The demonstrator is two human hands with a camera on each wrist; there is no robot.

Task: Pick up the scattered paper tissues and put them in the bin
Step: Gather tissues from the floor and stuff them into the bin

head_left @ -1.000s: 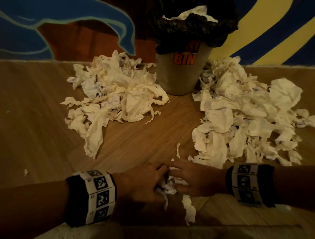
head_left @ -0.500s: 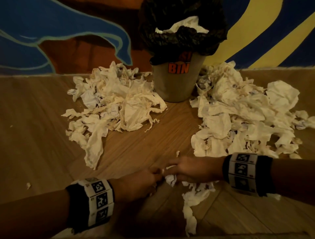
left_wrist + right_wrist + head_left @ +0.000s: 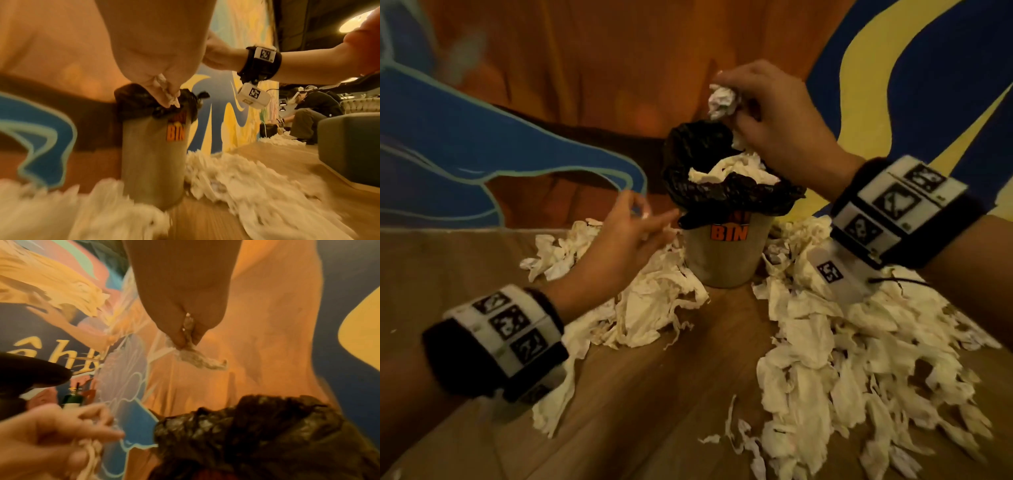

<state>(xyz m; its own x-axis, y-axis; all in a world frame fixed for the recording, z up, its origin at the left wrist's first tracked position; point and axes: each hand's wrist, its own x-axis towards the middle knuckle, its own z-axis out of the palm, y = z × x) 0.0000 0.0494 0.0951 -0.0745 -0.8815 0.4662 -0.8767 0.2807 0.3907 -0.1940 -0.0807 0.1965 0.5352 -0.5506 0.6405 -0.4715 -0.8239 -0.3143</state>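
Holding, left hand (image 3: 631,233): pinched a small scrap of tissue (image 3: 167,91) between thumb and fingertips, raised just left of the bin's rim.
Left pile (image 3: 650,308): crumpled tissues lay on the wooden floor (image 3: 640,411) to the left of the bin, partly under the left forearm.
Left wristband (image 3: 510,329): black strap with white marker tiles.
Bin (image 3: 726,257): grey and upright on the floor against the wall, between the two piles; orange letters "BIN" showed on its front.
Bin liner (image 3: 709,161): black bag folded over the rim, with white tissues (image 3: 736,171) heaped inside to the top.
Right hand (image 3: 774,120): above the bin's mouth, fingers curled round a crumpled tissue wad (image 3: 722,101) that hung below the fingertips.
Right wristband (image 3: 900,205): black strap with marker tiles, a small white box hanging under it.
Right pile (image 3: 859,359): larger spread of tissues on the floor to the right of the bin, reaching the near edge of the head view.
Wall (image 3: 585,68): painted in orange, blue and yellow shapes.
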